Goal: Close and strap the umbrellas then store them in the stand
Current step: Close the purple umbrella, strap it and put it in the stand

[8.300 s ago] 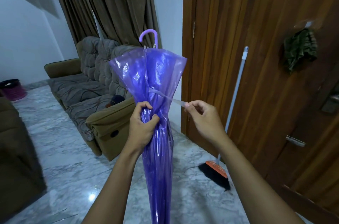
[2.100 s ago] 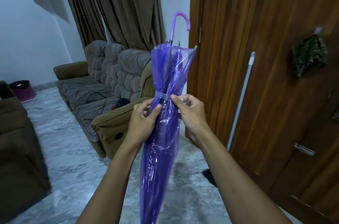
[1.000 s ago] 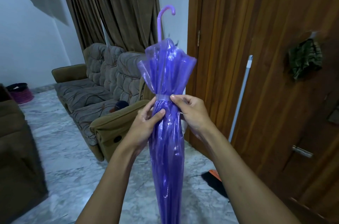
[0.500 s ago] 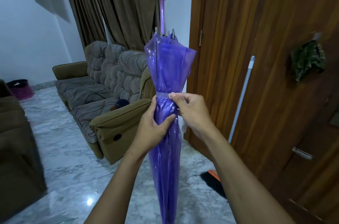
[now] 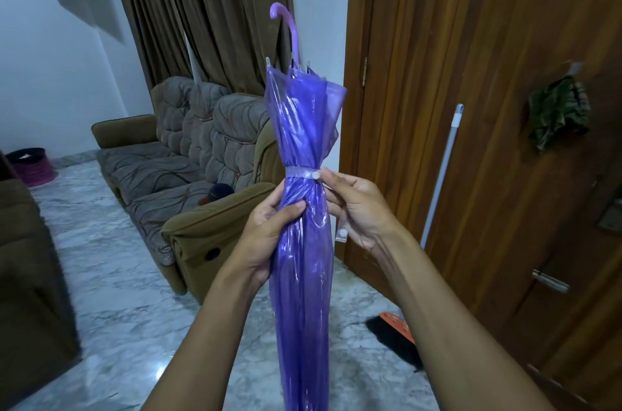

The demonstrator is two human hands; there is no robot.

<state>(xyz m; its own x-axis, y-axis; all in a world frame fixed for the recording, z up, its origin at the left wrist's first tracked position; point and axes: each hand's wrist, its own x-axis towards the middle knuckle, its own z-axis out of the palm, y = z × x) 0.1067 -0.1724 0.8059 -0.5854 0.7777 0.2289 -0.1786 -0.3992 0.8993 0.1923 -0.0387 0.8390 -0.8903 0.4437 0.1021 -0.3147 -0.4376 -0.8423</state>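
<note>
Head view: left hand (image 5: 269, 225) grips closed purple umbrella (image 5: 303, 276), handle up, just below clear strap (image 5: 298, 172); right hand (image 5: 360, 208) pinches clear strap at its snap.

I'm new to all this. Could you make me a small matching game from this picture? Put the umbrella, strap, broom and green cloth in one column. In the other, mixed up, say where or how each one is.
Things:
1. umbrella
2. strap
3. broom
4. cloth

States:
a. hangs on the door
b. leans against the door
c. wrapped round the umbrella, pinched by the right hand
d. gripped upright by the left hand

Pairs: 1-d, 2-c, 3-b, 4-a.
</note>
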